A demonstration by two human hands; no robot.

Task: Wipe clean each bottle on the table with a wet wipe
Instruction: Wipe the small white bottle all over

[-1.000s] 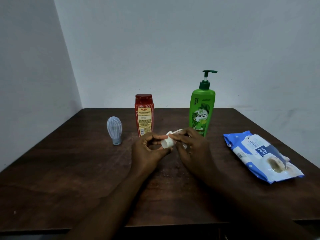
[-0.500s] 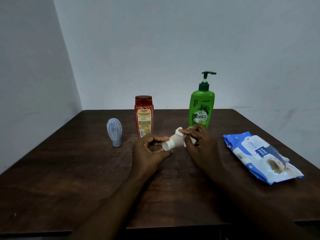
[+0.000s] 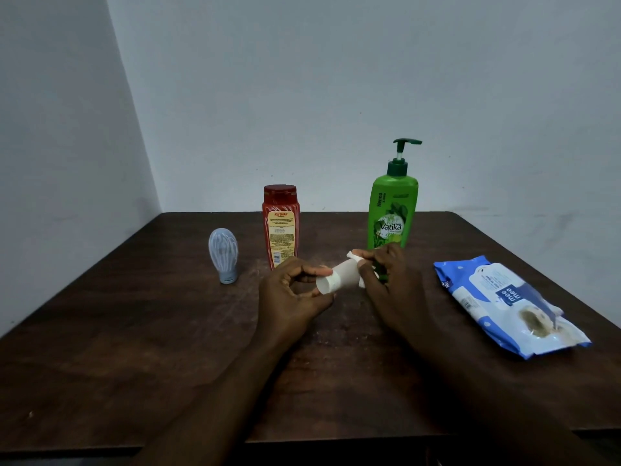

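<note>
A small white bottle [image 3: 337, 278] lies tilted in the air between my hands, its capped end toward me. My left hand [image 3: 291, 295] pinches that capped end with thumb and forefinger. My right hand [image 3: 388, 280] wraps a white wet wipe [image 3: 353, 255] around the bottle's far end; most of the wipe is hidden under my fingers. A red bottle [image 3: 281, 225] stands behind my left hand, a green pump bottle [image 3: 392, 205] behind my right hand, and a small pale blue bottle [image 3: 223, 254] stands cap-down at the left.
A blue and white wet wipe pack [image 3: 507, 302] lies on the right of the dark wooden table [image 3: 134, 348]. Walls close off the table at the back and left. White specks dot the wood near my hands.
My right hand with the wipe has slid up the white bottle toward its far end, baring more of the body. The bottle now tilts more steeply. My left hand has stayed in place.
</note>
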